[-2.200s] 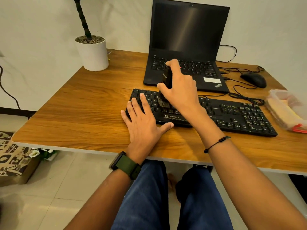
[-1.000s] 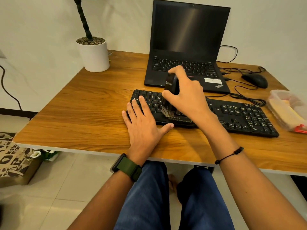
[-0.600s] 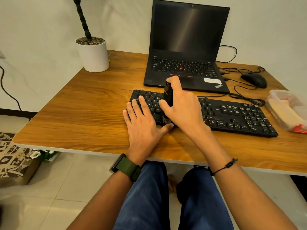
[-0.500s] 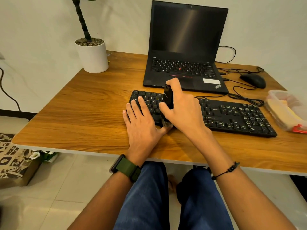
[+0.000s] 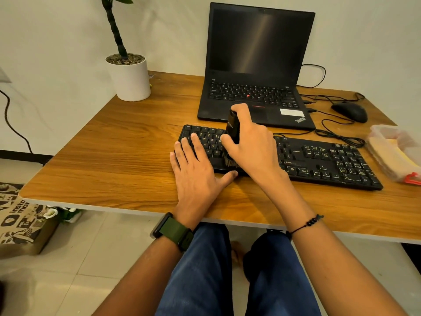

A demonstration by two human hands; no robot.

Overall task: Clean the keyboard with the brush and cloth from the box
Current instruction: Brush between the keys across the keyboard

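Observation:
A black keyboard (image 5: 319,160) lies across the wooden desk (image 5: 118,156) in front of me. My right hand (image 5: 250,144) grips a black brush (image 5: 232,131) held upright, its pale bristles (image 5: 230,162) pressed on the keyboard's near left part. My left hand (image 5: 196,172) lies flat with fingers spread over the keyboard's left end, thumb along its front edge. At the desk's right edge sits a clear plastic box (image 5: 382,135) holding a folded yellow cloth (image 5: 394,158).
An open black laptop (image 5: 257,65) stands behind the keyboard. A black mouse (image 5: 349,111) and its tangled cables (image 5: 337,133) lie at the back right. A white plant pot (image 5: 129,78) is at the back left. A printed bag (image 5: 16,222) rests on the floor.
My right hand drew the brush from the keyboard's far rows toward its front edge, and the bristles now sit slightly back on the lower keys. My left hand stayed in place.

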